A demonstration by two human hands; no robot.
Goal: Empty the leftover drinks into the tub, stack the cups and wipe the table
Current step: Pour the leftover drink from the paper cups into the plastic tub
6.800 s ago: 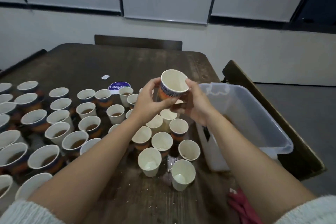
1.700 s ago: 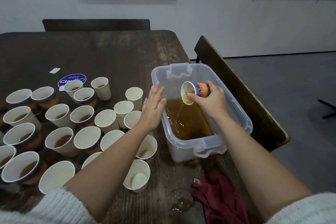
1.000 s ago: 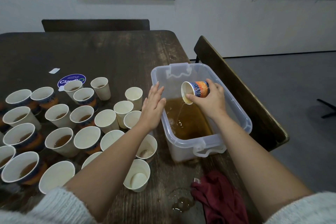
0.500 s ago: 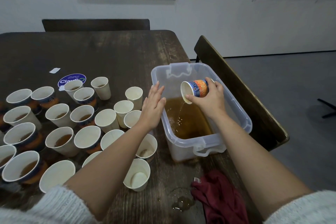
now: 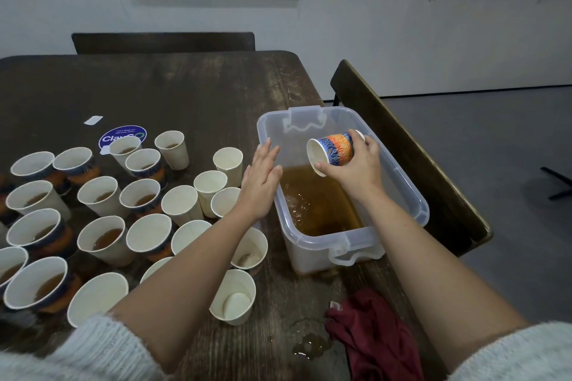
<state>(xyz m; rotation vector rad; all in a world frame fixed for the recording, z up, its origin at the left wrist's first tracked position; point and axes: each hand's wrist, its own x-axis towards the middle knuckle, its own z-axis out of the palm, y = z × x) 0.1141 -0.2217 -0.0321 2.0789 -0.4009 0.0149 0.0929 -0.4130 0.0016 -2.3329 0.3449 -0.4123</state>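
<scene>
Dark wooden table (image 5: 192, 93), grey floor (image 5: 495, 139), right hand (image 5: 356, 170) grasping tipped cup (image 5: 332, 150), left hand (image 5: 260, 182) released

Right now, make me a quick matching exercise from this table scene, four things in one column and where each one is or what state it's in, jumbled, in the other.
Things:
1. patterned cup
2. tub
3. red cloth
4. round blue sticker

States:
A. flat on the table behind the cups
B. crumpled at the table's near edge
C. holds brown liquid
D. tipped sideways in the right hand

Pairs: 1-D, 2-C, 3-B, 4-A
</scene>
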